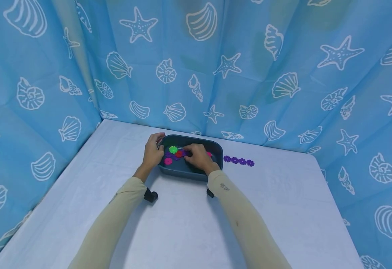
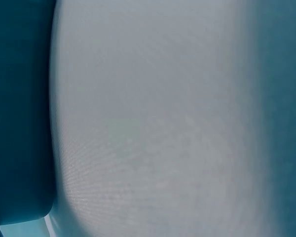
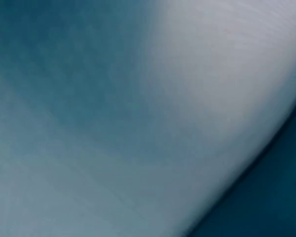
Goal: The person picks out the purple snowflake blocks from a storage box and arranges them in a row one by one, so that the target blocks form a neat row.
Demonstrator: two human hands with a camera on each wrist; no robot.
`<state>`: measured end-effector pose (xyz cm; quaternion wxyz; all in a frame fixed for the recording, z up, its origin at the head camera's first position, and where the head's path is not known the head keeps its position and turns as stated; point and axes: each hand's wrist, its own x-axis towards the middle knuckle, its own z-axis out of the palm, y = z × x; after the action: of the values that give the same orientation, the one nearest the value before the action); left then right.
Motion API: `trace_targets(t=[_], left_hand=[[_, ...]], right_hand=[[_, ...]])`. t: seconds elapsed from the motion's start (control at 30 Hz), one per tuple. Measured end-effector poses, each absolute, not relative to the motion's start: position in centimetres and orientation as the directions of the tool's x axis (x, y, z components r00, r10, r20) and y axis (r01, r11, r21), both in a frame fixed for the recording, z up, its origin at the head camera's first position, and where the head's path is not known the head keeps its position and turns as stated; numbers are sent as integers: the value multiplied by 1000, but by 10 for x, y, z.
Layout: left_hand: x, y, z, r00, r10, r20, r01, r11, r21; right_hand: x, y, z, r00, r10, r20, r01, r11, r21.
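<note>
A dark grey-blue plastic bin (image 1: 186,172) stands near the table's far edge. Inside it lie several flower-shaped plastic discs, among them a green disc (image 1: 173,150), a red disc (image 1: 179,154) and a pink disc (image 1: 168,161). My left hand (image 1: 153,152) holds the bin's left end, thumb at the rim. Reaching into the bin, my right hand (image 1: 199,156) has its fingertips down beside the purple and red discs; whether it pinches one is hidden. Part of the bin's outer wall (image 2: 19,113) fills the left side of the left wrist view, and the right wrist view is mostly blurred.
To the right of the bin, a row of several purple discs (image 1: 239,160) lies on the white tablecloth (image 1: 182,224). Black wrist camera mounts (image 1: 151,195) hang beneath the wrists. A blue curtain (image 1: 196,74) with shell prints surrounds the table's back and sides.
</note>
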<state>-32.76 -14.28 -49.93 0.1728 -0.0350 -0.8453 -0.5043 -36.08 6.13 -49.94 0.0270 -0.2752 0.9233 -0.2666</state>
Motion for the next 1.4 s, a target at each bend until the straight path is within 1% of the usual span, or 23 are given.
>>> trace_targets(t=[0.17,0.3,0.43,0.6,0.77,0.9,1.03,1.2,1.4], left_hand=[[-327,-139,-500,-937,-111,330,243,474,846],[-327,-138,-501,-932,-110,344,256,473,843],[-327,-137,-502,-932,-107,347,261,466,845],[-326,-138,-503,-934,-102,343,262,458,849],[-323,-140,-501,-934,-103,341,260,455,852],[-325,-142,-501,-930,-102,354,272,457,847],[-326,-144,-503,-928,-110,355,266,471,841],[-328,-144,-502,-929,-101,356,271,469,841],[-328,-142,-501,-930,-107,352,265,467,844]], right_hand=[[-358,70,-497,-873,-470,128,-450,679,-580],[-358,80,-492,-875,-457,159,-450,648,-614],[-362,95,-484,-855,-456,247,-500,599,-626],[-365,121,-471,-866,-408,291,-497,622,-605],[-369,155,-465,-907,-331,261,-421,682,-598],[-370,187,-466,-949,-234,211,-315,736,-600],[-367,222,-476,-982,-141,128,-190,764,-617],[-359,267,-486,-997,-68,23,-69,805,-589],[-347,306,-493,-999,-36,-6,-28,852,-524]])
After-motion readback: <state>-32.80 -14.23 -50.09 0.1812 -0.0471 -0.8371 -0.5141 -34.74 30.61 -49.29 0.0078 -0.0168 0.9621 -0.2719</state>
